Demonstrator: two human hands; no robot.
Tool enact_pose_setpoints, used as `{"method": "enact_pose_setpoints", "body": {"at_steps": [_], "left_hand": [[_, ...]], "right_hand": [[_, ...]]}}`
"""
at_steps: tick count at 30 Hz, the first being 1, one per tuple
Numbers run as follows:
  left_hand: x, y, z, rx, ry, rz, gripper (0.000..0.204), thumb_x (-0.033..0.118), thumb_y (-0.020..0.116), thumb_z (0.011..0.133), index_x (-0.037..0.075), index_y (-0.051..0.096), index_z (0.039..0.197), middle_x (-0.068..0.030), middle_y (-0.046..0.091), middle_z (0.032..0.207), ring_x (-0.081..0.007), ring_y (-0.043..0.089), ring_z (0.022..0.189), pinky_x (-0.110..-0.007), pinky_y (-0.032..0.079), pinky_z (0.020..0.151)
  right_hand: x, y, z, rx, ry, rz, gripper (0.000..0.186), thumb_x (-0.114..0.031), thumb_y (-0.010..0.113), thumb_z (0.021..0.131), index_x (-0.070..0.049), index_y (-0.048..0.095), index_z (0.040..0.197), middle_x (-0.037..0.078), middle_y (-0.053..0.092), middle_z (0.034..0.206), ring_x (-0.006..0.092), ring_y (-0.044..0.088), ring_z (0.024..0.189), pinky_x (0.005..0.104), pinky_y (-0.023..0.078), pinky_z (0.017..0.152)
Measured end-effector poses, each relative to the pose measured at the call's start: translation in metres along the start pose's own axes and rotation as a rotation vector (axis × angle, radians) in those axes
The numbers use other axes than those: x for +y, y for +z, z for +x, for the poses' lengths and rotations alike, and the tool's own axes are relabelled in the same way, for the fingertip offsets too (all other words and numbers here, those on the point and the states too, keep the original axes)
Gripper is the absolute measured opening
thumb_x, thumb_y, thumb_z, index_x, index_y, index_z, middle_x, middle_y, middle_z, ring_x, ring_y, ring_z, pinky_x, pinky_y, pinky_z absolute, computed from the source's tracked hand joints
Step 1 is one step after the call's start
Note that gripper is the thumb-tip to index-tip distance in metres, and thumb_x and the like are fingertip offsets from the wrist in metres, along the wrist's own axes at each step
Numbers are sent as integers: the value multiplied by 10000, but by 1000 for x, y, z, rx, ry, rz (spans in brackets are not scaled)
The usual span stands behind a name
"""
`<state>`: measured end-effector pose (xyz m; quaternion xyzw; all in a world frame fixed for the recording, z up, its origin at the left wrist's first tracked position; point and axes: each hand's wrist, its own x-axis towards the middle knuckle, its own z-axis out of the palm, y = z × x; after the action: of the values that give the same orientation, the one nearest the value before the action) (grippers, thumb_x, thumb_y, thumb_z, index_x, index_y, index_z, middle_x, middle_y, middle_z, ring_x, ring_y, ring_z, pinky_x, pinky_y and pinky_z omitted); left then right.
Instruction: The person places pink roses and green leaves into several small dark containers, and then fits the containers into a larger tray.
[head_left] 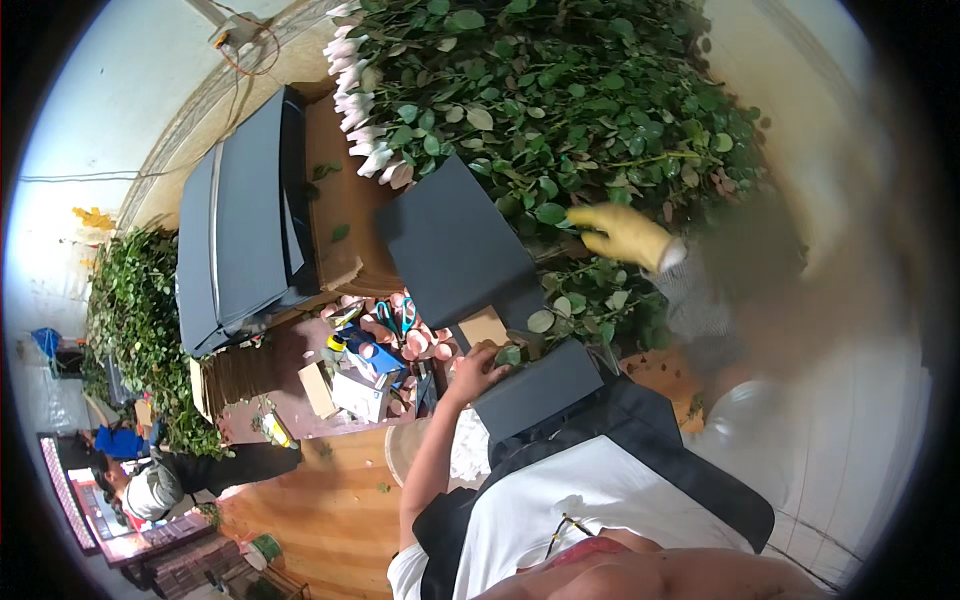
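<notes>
My bare left hand (475, 377) is curled at the near edge of a dark grey sheet (460, 240), beside a small brown cardboard piece (484, 327) and a few green leaves. What its fingers close on is hidden. My right hand (625, 237) wears a yellow glove and is slightly blurred. Its thumb and fingers are apart, beside the leafy stems, and no held thing shows between them. A large heap of leafy rose stems (560, 100) lies beyond, with pale wrapped heads (352, 95) along its left side. Another dark grey piece (540, 392) lies in front of me.
A stack of dark grey sheets (245, 215) stands at left on cardboard. Blue-handled scissors (398, 315), a white box (360, 395) and scattered pink petals crowd the table's near left. More leafy stems (135, 320) stand farther left, near another person (150, 490). A wooden floor (330, 500) lies below.
</notes>
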<state>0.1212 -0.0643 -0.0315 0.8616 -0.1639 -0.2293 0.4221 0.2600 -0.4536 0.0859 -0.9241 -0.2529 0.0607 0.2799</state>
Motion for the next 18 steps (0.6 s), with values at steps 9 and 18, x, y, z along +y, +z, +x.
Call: {"method": "enact_pose_setpoints", "body": {"at_steps": [9, 18], "left_hand": [[-19, -11, -23, -207, 13, -455, 495, -21, 531, 856, 20, 542, 1349, -135, 450, 1461, -275, 419, 1352, -374, 333, 1135], [-20, 8, -21, -35, 61, -370, 333, -52, 626, 813, 40, 670, 1130, -120, 564, 1297, -279, 537, 1240, -346, 446, 1034]], "right_hand": [[52, -7, 282, 453, -61, -392, 428, -58, 629, 840, -145, 626, 1258, 142, 671, 1054, 348, 636, 944, 442, 503, 843], [36, -21, 287, 466, 33, -632, 226, -48, 607, 793, -103, 723, 979, 148, 714, 983, 359, 669, 914, 444, 537, 801]]}}
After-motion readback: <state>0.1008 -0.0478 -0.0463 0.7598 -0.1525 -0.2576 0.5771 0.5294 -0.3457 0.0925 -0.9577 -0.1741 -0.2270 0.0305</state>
